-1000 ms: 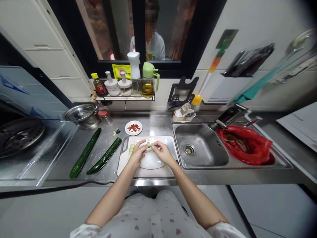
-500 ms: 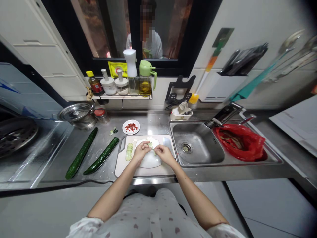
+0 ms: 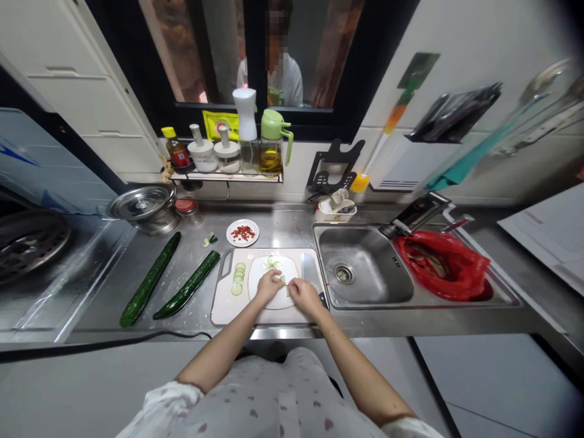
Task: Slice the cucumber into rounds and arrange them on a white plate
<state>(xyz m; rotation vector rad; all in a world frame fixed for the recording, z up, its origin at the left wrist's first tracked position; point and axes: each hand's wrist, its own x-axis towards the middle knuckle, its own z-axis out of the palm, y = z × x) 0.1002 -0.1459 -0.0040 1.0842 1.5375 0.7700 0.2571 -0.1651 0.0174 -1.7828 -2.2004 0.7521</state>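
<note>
Over a white plate (image 3: 255, 298) on the cutting board (image 3: 223, 311), my left hand (image 3: 268, 286) and my right hand (image 3: 305, 295) are close together, fingertips pinched around a small pale-green cucumber slice (image 3: 283, 280). The fingers partly hide that slice. Toward the plate's far rim, several cucumber slices (image 3: 272, 263) are laid out in a fan. Another bit of cucumber lies by my right fingertips. A row of overlapping cucumber slices (image 3: 238, 280) rests on the board left of the plate. To the right lies a knife (image 3: 312, 272), its dark handle beside my right wrist.
Two whole-looking cucumbers (image 3: 152, 277) (image 3: 189, 285) lie left of the board. Behind it stand a small plate of chopped red pieces (image 3: 250, 239) and cucumber scraps (image 3: 210, 239). The sink (image 3: 365, 261) is on the right, with a red plastic bag (image 3: 444, 264). A condiment shelf (image 3: 228, 176) hangs behind.
Both hands have moved nearer to me, from the plate's far part to its right-middle. The fanned slices at the far rim and the knife's handle now show.
</note>
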